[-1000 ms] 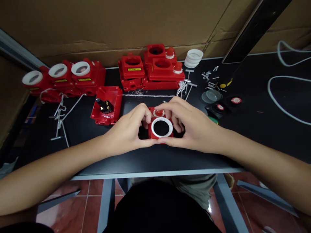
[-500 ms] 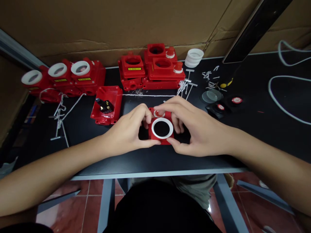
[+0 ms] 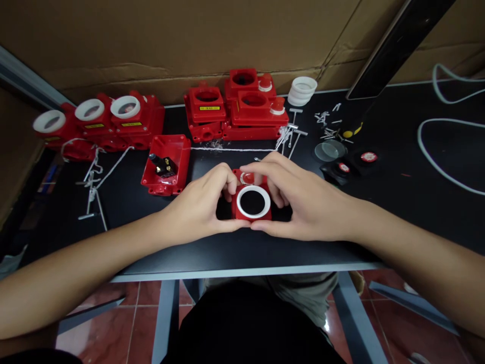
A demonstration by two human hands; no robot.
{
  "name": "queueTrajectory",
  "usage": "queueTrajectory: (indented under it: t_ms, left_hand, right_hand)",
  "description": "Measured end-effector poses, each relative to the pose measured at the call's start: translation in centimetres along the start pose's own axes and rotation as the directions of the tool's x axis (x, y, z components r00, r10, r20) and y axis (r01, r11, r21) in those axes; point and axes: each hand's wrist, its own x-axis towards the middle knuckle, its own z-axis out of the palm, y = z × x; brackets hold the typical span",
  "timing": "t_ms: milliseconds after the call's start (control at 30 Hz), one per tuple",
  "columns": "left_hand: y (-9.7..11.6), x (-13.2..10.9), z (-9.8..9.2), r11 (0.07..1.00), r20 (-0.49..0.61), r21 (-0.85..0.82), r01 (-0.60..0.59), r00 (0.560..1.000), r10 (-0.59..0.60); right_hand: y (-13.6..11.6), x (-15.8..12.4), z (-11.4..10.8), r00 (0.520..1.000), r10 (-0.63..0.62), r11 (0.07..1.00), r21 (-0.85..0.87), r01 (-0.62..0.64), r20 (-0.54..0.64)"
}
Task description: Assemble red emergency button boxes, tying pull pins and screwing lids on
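Between my hands is a red box cover (image 3: pixel 235 214) with a white ring (image 3: pixel 239 211) around its dark round opening. My left hand (image 3: pixel 202 202) grips the cover's left side, thumb along the near edge and fingers curled at the far left. From the right, my right hand (image 3: pixel 303 202) closes around the same cover, its thumb meeting the left thumb at the near edge. Its index finger reaches over the far end, beside a red round cap (image 3: pixel 247 178). Left of my hands, an open red box (image 3: pixel 182 156) holds a black switch part (image 3: pixel 165 166).
Red boxes with white rings (image 3: pixel 134 126) stand at back left, others (image 3: pixel 257 121) at back centre. White rings (image 3: pixel 302 91) are stacked nearby. T-handled metal tools (image 3: pixel 93 202), loose screws (image 3: pixel 329 132), clear discs (image 3: pixel 329 150) and a white cable (image 3: pixel 435 162) lie about.
My right thumb has slid left along the cover's near edge to meet my left thumb. The right index finger has bent slightly. The left hand has hardly moved.
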Motion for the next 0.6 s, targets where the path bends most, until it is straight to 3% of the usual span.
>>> queueTrajectory:
  t_ms: [600]
  left_hand:
    - [0.08,0.01,-0.08,1.000,0.002,-0.004,0.019,1.000,-0.019]
  right_hand:
    - [0.01,-0.06,-0.07,0.998,-0.052,0.999,-0.009,0.052,-0.021]
